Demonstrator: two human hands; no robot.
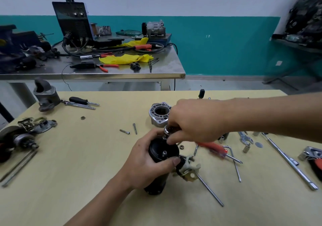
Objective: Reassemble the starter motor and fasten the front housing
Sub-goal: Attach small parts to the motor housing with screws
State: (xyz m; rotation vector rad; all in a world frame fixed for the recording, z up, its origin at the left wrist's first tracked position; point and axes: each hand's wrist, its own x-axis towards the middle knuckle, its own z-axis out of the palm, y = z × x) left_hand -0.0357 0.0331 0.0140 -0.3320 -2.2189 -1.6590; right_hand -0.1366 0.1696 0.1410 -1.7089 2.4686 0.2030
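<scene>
The black starter motor body is near the middle of the tabletop, lower end down. Your left hand holds it, fingers and thumb curled round its upper end. Your right hand comes in from the right, its fingers pinching a shiny metal part at the body's top. The silver front housing sits just beyond, on the far side, opening upward. Two loose bolts lie to its left, and a red-handled screwdriver lies to the right.
</scene>
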